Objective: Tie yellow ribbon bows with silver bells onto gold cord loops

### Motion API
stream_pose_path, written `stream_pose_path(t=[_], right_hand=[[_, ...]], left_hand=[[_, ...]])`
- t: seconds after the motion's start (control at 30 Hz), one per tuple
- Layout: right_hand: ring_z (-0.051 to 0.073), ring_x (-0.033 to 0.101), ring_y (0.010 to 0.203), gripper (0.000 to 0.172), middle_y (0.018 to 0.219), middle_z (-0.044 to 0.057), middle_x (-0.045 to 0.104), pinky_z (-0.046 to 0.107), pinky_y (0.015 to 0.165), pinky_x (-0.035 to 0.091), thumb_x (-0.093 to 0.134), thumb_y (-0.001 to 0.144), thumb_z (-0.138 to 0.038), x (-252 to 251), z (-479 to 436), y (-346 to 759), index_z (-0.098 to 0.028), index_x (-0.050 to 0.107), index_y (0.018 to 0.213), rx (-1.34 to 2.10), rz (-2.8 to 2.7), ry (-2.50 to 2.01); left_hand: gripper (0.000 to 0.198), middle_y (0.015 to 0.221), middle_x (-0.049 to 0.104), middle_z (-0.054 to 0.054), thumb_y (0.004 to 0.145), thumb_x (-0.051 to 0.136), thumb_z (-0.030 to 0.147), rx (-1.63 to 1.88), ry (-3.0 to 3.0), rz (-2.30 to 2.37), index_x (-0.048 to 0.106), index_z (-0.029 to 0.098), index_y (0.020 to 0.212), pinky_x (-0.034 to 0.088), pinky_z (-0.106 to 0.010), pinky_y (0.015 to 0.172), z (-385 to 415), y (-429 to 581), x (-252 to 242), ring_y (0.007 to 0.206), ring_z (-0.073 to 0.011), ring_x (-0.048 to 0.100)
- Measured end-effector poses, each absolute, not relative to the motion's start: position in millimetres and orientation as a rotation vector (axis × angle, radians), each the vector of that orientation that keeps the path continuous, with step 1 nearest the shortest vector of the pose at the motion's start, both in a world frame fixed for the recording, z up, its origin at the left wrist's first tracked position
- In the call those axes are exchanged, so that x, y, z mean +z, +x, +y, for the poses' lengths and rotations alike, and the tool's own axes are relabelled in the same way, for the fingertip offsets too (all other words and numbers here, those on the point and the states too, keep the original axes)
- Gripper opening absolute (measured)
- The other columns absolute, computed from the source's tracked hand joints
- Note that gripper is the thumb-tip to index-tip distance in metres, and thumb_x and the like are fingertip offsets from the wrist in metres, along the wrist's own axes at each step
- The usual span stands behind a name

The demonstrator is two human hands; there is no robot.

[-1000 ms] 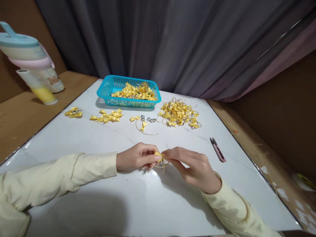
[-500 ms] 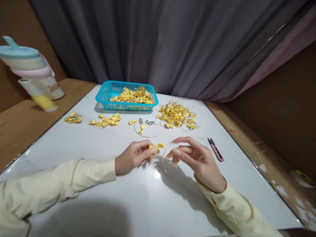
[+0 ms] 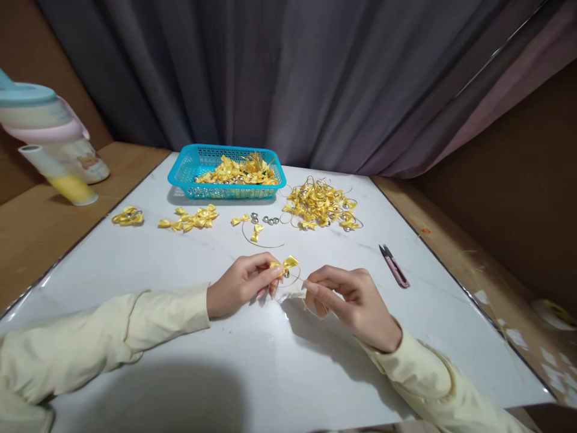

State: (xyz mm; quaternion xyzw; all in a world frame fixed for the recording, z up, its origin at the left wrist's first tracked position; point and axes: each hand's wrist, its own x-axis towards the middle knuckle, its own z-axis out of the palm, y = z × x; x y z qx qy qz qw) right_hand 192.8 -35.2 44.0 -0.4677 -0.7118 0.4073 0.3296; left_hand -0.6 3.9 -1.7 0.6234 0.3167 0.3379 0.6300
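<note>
My left hand [image 3: 247,282] pinches a yellow satin bow [image 3: 291,261] between thumb and fingertips. A small silver bell [image 3: 286,273] hangs at the bow's underside. From it a thin gold cord [image 3: 298,278] curves toward my right hand [image 3: 349,300], whose thumb and forefinger are closed on the cord. Beyond my hands lie a loose bow [image 3: 256,233] and a curved length of cord [image 3: 264,245]. A few silver bells [image 3: 270,221] rest near them.
A blue basket [image 3: 228,192] of bows stands at the back. Right of it is a pile of corded bows [image 3: 318,204]; more bows [image 3: 192,219] lie left. Thread snips [image 3: 394,266] are at right. A tumbler [image 3: 58,129] and thread spool [image 3: 67,183] stand far left.
My right hand has lowered slightly, and its spread fingers have closed on the gold cord. The left hand keeps its hold on the bow. The view has shifted a little.
</note>
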Motion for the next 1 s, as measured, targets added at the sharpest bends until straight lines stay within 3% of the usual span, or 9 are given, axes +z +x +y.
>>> stream_pose_path(t=[0.07, 0.17, 0.3, 0.47, 0.73, 0.87, 1.0], right_hand=[[0.009, 0.050, 0.041, 0.020, 0.052, 0.002, 0.061, 0.022, 0.043, 0.043, 0.052, 0.084, -0.024, 42, -38, 193, -0.015, 0.060, 0.068, 0.974, -1.854, -1.167], [0.012, 0.055, 0.049, 0.011, 0.061, 0.003, 0.065, 0.024, 0.049, 0.046, 0.053, 0.081, -0.012, 37, -42, 194, -0.017, 0.062, 0.078, 0.560, -1.830, -1.046], [0.021, 0.062, 0.072, 0.031, 0.079, 0.006, 0.070, 0.033, 0.060, 0.049, 0.051, 0.075, -0.002, 35, -46, 194, -0.022, 0.063, 0.096, 0.155, -1.899, -0.835], [0.021, 0.065, 0.079, 0.023, 0.080, 0.007, 0.071, 0.039, 0.071, 0.051, 0.049, 0.082, -0.009, 40, -50, 183, -0.020, 0.065, 0.094, 0.660, -1.943, -0.626], [0.016, 0.068, 0.069, 0.012, 0.072, 0.006, 0.071, 0.029, 0.068, 0.055, 0.059, 0.081, -0.023, 34, -56, 168, -0.015, 0.066, 0.077, 1.583, -1.563, -0.809], [0.016, 0.068, 0.069, 0.011, 0.072, 0.006, 0.072, 0.028, 0.069, 0.055, 0.060, 0.080, -0.023, 34, -53, 168, -0.014, 0.065, 0.076, 1.653, -1.456, -0.821], [0.016, 0.067, 0.067, 0.015, 0.070, 0.006, 0.071, 0.027, 0.066, 0.053, 0.059, 0.082, -0.027, 37, -46, 176, -0.014, 0.065, 0.076, 1.431, -1.452, -1.008]], left_hand=[[0.028, 0.060, 0.053, 0.001, 0.086, 0.048, 0.040, 0.799, 1.436, 0.755, 0.052, 0.014, 0.075, 0.033, -0.021, 0.045, 4, -1, -3, 0.047, -0.0068, 0.041], [0.027, 0.060, 0.053, 0.001, 0.087, 0.047, 0.038, 0.856, 1.440, 0.815, 0.052, 0.014, 0.075, 0.033, -0.020, 0.045, 5, 0, -4, 0.046, -0.0064, 0.041], [0.027, 0.060, 0.053, 0.002, 0.086, 0.048, 0.039, 0.892, 1.410, 0.886, 0.052, 0.014, 0.077, 0.033, -0.020, 0.044, 9, 1, -4, 0.045, -0.0065, 0.041], [0.029, 0.057, 0.052, 0.002, 0.084, 0.049, 0.042, 0.926, 1.373, 0.927, 0.051, 0.014, 0.074, 0.031, -0.020, 0.042, 13, 3, -3, 0.044, -0.0065, 0.041], [0.028, 0.058, 0.052, 0.003, 0.084, 0.050, 0.041, 0.950, 1.349, 0.943, 0.050, 0.015, 0.072, 0.031, -0.019, 0.042, 13, 3, -2, 0.043, -0.0055, 0.039], [0.028, 0.058, 0.051, 0.003, 0.085, 0.049, 0.040, 0.943, 1.364, 0.940, 0.050, 0.014, 0.073, 0.031, -0.019, 0.042, 13, 3, -2, 0.043, -0.0054, 0.039], [0.028, 0.059, 0.052, 0.002, 0.085, 0.049, 0.040, 0.920, 1.375, 0.864, 0.052, 0.014, 0.075, 0.034, -0.019, 0.044, 10, 2, 0, 0.046, -0.0066, 0.042]])
